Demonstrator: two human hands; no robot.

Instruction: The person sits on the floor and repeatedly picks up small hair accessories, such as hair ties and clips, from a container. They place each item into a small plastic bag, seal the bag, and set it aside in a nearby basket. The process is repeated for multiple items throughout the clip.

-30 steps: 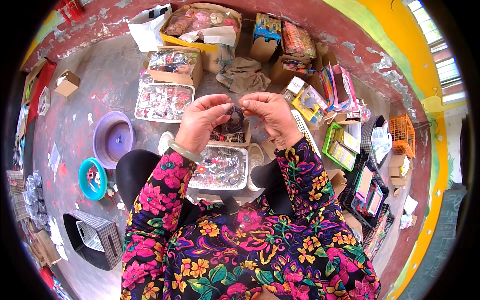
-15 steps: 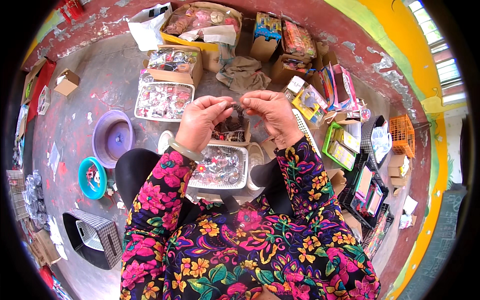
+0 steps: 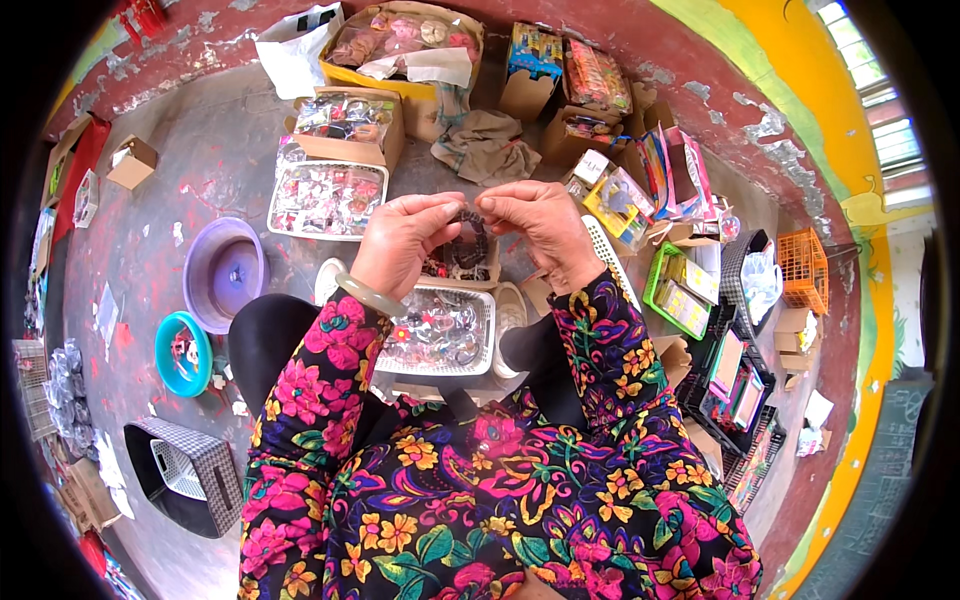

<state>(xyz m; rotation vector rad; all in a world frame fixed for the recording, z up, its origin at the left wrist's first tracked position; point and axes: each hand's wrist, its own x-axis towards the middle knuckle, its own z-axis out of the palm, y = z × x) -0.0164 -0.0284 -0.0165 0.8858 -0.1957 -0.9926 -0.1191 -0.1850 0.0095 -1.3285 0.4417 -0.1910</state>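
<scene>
Two bare hands meet near the centre of my view: the left hand [image 3: 405, 238] pinches thumb to forefinger, the right hand [image 3: 548, 232] is pinched likewise just beside it, and a dark, beaded-looking loop [image 3: 482, 240] hangs at their tips, over a small cardboard box [image 3: 494, 262]. Which tip grips which part of the loop, I cannot tell from out here. I judge the step in hand to be close fingertip work at the top of the loop; I'd say the next move calls for a light, steady pinch on both sides, since a slip could drop it into the box. Nearer the body, a white basket [image 3: 490, 332] sits between the shoes [image 3: 512, 328]. Everything stands on the grey, red-flecked floor [image 3: 240, 150]: a purple basin [image 3: 205, 270] and a teal basin [image 3: 163, 358] at left, a crumpled cloth [image 3: 487, 150] ahead, a green basket [image 3: 655, 275] and an orange crate [image 3: 803, 265] at right. Beyond, I see a peeling red wall [image 3: 600, 30] and a barred window [image 3: 860, 68].
</scene>
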